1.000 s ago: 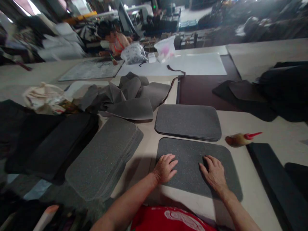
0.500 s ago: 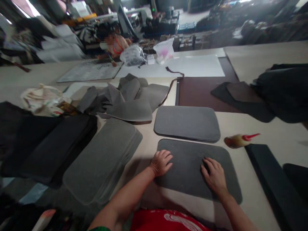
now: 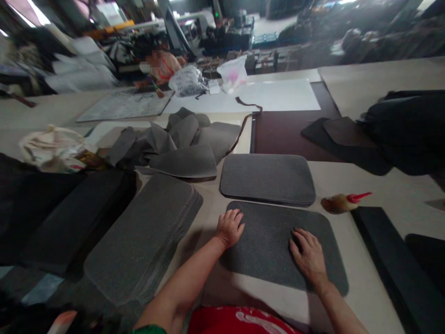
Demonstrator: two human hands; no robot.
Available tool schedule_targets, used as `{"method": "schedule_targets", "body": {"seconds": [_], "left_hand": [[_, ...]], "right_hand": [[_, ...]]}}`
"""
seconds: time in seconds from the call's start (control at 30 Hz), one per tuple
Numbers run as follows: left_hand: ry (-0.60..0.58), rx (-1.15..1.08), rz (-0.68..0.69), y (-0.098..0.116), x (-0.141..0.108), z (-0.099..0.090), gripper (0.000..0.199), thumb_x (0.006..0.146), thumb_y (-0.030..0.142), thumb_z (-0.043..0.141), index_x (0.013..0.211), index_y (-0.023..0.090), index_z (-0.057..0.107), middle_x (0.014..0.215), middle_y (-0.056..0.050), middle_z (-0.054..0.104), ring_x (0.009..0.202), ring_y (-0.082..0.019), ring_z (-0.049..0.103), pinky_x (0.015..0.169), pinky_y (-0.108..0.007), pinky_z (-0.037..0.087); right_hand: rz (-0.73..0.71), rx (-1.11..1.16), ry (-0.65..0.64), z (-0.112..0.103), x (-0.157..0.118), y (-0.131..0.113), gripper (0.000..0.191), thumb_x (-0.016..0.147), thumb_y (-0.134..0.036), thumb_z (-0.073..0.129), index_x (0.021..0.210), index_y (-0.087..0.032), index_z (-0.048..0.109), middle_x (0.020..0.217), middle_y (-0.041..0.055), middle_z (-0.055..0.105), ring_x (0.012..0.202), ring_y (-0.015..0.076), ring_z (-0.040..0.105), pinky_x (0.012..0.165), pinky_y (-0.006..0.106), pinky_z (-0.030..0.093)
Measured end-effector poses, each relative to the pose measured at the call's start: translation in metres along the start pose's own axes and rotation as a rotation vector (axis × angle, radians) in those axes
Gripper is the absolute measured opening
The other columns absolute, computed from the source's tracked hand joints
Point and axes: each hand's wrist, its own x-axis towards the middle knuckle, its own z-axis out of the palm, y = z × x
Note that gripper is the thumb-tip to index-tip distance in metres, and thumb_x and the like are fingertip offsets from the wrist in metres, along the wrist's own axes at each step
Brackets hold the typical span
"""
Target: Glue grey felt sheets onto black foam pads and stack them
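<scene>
A dark grey panel with rounded corners (image 3: 267, 250) lies flat on the pale table in front of me. My left hand (image 3: 230, 228) rests on its left edge, open, fingers pointing to the far side. On the right part of the same panel lies my right hand (image 3: 308, 255), open, with fingers slightly bent and thumb apart. Just beyond is a short stack of similar grey panels (image 3: 267, 178). To the left stands a taller stack of them (image 3: 139, 236), set at a slant.
A glue bottle with a red nozzle (image 3: 339, 203) lies on its side at the right, near a long black block (image 3: 382, 264). Crumpled grey sheets (image 3: 184, 153) lie beyond the left stack. Black material (image 3: 410, 130) is piled at far right. Another person (image 3: 165, 67) sits across the table.
My left hand has slid slightly away from me along the panel's left edge. My right hand stays in nearly the same place. The view has shifted a little.
</scene>
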Motion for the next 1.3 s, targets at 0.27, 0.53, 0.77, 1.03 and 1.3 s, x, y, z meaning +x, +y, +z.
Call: {"method": "schedule_targets", "body": {"seconds": [0.27, 0.53, 0.77, 1.03, 1.3], "left_hand": [[-0.003, 0.029, -0.083, 0.005, 0.007, 0.001, 0.056, 0.091, 0.039, 0.062, 0.143, 0.024, 0.049, 0.146, -0.012, 0.052, 0.124, -0.033, 0.052, 0.095, -0.051, 0.048], [0.004, 0.038, -0.113, 0.009, 0.005, 0.004, 0.058, 0.091, 0.038, 0.061, 0.146, 0.025, 0.048, 0.151, -0.011, 0.048, 0.128, -0.033, 0.051, 0.097, -0.052, 0.049], [0.018, 0.028, -0.126, 0.009, 0.004, 0.008, 0.056, 0.093, 0.036, 0.057, 0.147, 0.023, 0.046, 0.158, -0.012, 0.04, 0.139, -0.034, 0.043, 0.104, -0.059, 0.044], [0.018, 0.017, -0.107, 0.008, 0.003, 0.003, 0.055, 0.094, 0.031, 0.053, 0.148, 0.021, 0.044, 0.159, -0.012, 0.038, 0.146, -0.032, 0.035, 0.115, -0.065, 0.032], [0.031, -0.006, -0.085, 0.003, 0.001, 0.009, 0.062, 0.097, 0.021, 0.042, 0.156, 0.018, 0.026, 0.158, -0.013, 0.039, 0.148, -0.028, 0.033, 0.12, -0.057, 0.027]], "right_hand": [[-0.006, 0.01, 0.008, 0.001, 0.0, 0.0, 0.036, 0.102, -0.042, 0.046, 0.116, -0.016, 0.065, 0.124, 0.0129, 0.065, 0.116, 0.0324, 0.056, 0.101, 0.052, 0.046], [0.021, -0.042, -0.058, 0.002, 0.0, -0.005, 0.039, 0.103, -0.043, 0.042, 0.12, -0.016, 0.064, 0.128, 0.0143, 0.063, 0.12, 0.033, 0.055, 0.104, 0.052, 0.045], [0.058, -0.212, -0.157, 0.001, 0.002, -0.019, 0.054, 0.106, -0.046, 0.032, 0.147, -0.015, 0.046, 0.156, 0.017, 0.04, 0.14, 0.0379, 0.038, 0.113, 0.064, 0.03], [-0.306, 0.138, -0.537, -0.006, 0.024, -0.087, 0.054, 0.104, -0.045, 0.047, 0.152, -0.02, 0.043, 0.159, 0.0093, 0.037, 0.146, 0.0297, 0.032, 0.119, 0.052, 0.031], [-0.375, 0.156, -0.636, 0.01, 0.085, -0.082, 0.046, 0.106, -0.039, 0.042, 0.146, -0.018, 0.051, 0.149, 0.011, 0.051, 0.14, 0.0293, 0.041, 0.119, 0.054, 0.029]]}}
